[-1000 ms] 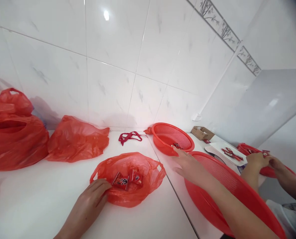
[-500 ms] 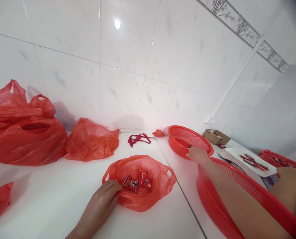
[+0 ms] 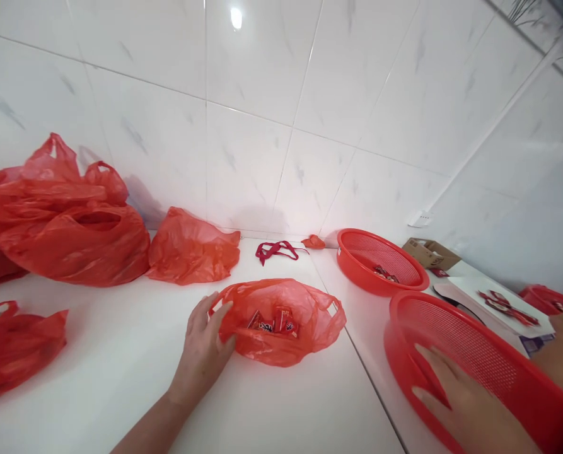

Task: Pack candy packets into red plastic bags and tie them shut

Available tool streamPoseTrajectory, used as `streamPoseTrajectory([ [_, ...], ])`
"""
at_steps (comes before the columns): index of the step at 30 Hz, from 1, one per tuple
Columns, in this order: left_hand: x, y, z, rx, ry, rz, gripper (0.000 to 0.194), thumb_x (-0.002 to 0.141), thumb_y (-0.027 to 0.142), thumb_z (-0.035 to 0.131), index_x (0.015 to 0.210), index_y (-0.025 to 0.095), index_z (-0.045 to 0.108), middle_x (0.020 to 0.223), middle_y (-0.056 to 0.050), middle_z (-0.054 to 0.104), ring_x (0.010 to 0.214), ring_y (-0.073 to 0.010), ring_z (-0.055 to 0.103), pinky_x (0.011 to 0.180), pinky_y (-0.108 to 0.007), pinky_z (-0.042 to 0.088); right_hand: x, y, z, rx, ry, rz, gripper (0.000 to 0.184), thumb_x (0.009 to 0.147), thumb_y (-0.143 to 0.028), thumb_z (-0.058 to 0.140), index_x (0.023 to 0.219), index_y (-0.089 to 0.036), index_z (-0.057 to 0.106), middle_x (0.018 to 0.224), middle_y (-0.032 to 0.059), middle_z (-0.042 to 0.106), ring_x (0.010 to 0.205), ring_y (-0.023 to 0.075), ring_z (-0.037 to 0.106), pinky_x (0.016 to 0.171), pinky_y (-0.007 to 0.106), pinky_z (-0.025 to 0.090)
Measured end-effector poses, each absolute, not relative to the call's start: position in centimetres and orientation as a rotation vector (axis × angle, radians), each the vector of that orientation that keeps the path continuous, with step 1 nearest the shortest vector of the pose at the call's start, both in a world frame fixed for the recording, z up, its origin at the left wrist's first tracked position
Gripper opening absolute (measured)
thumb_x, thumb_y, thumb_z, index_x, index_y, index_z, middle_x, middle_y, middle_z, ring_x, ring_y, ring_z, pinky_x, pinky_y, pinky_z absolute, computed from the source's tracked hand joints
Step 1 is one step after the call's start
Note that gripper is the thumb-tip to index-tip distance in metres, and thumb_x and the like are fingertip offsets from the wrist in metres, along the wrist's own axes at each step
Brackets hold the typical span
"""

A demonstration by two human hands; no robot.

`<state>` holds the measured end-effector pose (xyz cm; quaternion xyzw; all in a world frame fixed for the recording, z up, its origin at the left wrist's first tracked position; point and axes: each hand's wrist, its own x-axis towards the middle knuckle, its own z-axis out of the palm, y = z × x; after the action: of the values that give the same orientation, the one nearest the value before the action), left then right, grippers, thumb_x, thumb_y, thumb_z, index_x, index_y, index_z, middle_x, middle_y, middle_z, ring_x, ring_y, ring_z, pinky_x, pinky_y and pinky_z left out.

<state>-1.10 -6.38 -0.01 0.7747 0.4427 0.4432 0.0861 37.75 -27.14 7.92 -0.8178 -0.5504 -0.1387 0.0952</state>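
Note:
My left hand (image 3: 204, 340) is at the left edge of a red plastic bag (image 3: 281, 356), thumb and fingers apart and touching the film near its handle. The bag lies open on the white table, with two small red printed packets (image 3: 285, 320) inside. To the right, my right hand (image 3: 456, 394) is over a large red mesh basket (image 3: 489, 353), fingers spread and nothing visible in them. Its wrist runs out of the picture at the bottom. A round red basket (image 3: 357, 268) behind holds several small packets (image 3: 386, 274).
Full red bags (image 3: 73, 239) and another red bag (image 3: 191, 252) line the wall at left; a smaller one (image 3: 16, 347) lies nearer. A dark red ribbon (image 3: 276, 251) lies behind. At right are a cardboard box (image 3: 430, 254), a white tray (image 3: 480, 296) and another person's arm (image 3: 562, 359).
My right hand has drawn back from the round basket to the nearer one. My left hand has loosened its fingers at the bag's edge. The view has shifted down and left.

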Motion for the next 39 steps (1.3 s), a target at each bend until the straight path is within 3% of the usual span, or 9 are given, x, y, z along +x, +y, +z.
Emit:
streamPoseTrajectory([
  [6,-1.5,-6.7,0.1,1.761,1.334,1.351,0.059,0.085,0.040,0.053,0.138,0.029,0.030,0.146,-0.013,0.025,0.134,-0.0312,0.029,0.101,-0.055,0.038,37.7,-27.8,5.5,-2.543,-1.662,-0.314,0.057,0.086,-0.035,0.029,0.139,-0.016,0.040,0.104,0.0161,0.067,0.072,0.0306,0.068,0.058,0.042,0.052],
  [9,-2.1,-7.2,-0.2,1.571,1.266,1.319,0.056,0.088,0.041,0.047,0.139,0.029,0.027,0.141,-0.014,0.036,0.127,-0.0291,0.041,0.097,-0.052,0.042,36.3,-26.3,6.4,-2.456,-1.725,-0.348,0.056,0.087,-0.037,0.032,0.137,-0.015,0.041,0.113,0.0165,0.064,0.094,0.0333,0.065,0.074,0.046,0.052],
  [13,-2.5,-8.2,-0.1,1.449,1.327,1.293,0.061,0.084,0.046,0.052,0.137,0.026,0.028,0.132,-0.015,0.045,0.116,-0.0268,0.052,0.091,-0.050,0.047,32.6,-23.8,7.4,-2.136,-1.748,-0.374,0.053,0.087,-0.039,0.038,0.136,-0.019,0.038,0.138,0.0130,0.045,0.125,0.0299,0.045,0.099,0.047,0.041],
  [19,-1.5,-8.1,2.0,1.257,1.489,1.155,0.071,0.074,0.051,0.061,0.132,0.019,0.034,0.113,-0.013,0.056,0.092,-0.0225,0.061,0.075,-0.040,0.051,27.1,-18.8,6.1,-1.896,-1.588,-0.082,0.068,0.086,-0.038,0.044,0.145,-0.022,0.014,0.149,0.0123,0.024,0.136,0.0283,0.027,0.103,0.048,0.037],
  [22,-0.8,-6.7,4.2,1.206,1.310,1.129,0.060,0.073,0.044,0.063,0.122,0.016,0.044,0.087,-0.004,0.061,0.077,-0.0165,0.061,0.069,-0.032,0.049,26.9,-16.3,5.2,-1.934,-1.403,0.083,0.062,0.083,-0.041,0.045,0.138,-0.017,0.029,0.141,0.0158,0.036,0.125,0.0294,0.042,0.092,0.044,0.045],
  [24,-0.5,-5.6,6.5,1.173,1.156,1.236,0.053,0.072,0.038,0.067,0.116,0.016,0.048,0.074,0.003,0.056,0.066,-0.0115,0.057,0.064,-0.026,0.046,27.1,-15.6,5.3,-1.931,-1.375,0.269,0.042,0.084,-0.044,0.043,0.115,-0.017,0.053,0.118,0.0119,0.055,0.103,0.0261,0.057,0.081,0.039,0.049],
  [27,-0.1,-4.3,11.0,1.185,0.970,1.441,0.046,0.069,0.032,0.071,0.109,0.019,0.053,0.062,0.009,0.044,0.055,-0.0064,0.051,0.056,-0.020,0.041,27.2,-16.3,7.2,-1.791,-1.334,0.465,0.032,0.085,-0.047,0.042,0.080,-0.019,0.058,0.079,0.0027,0.062,0.074,0.0195,0.059,0.067,0.031,0.048],
  [34,0.0,-5.5,20.2,1.410,0.569,1.841,0.044,0.075,0.015,0.066,0.115,0.024,0.050,0.091,0.002,0.062,0.081,-0.0089,0.061,0.071,-0.022,0.047,25.8,-20.1,12.7,-1.421,-0.888,0.253,0.027,0.079,-0.043,0.058,0.090,-0.020,0.063,0.089,0.0048,0.066,0.081,0.0199,0.060,0.071,0.028,0.049],
  [39,-0.6,-5.3,21.3,1.572,0.701,1.631,0.048,0.072,0.013,0.068,0.116,0.021,0.051,0.103,-0.004,0.064,0.068,-0.0059,0.057,0.059,-0.018,0.047,25.6,-19.3,13.3,-1.428,-1.014,0.393,0.025,0.079,-0.043,0.060,0.085,-0.019,0.065,0.081,0.0035,0.067,0.074,0.0178,0.061,0.064,0.026,0.049],
])
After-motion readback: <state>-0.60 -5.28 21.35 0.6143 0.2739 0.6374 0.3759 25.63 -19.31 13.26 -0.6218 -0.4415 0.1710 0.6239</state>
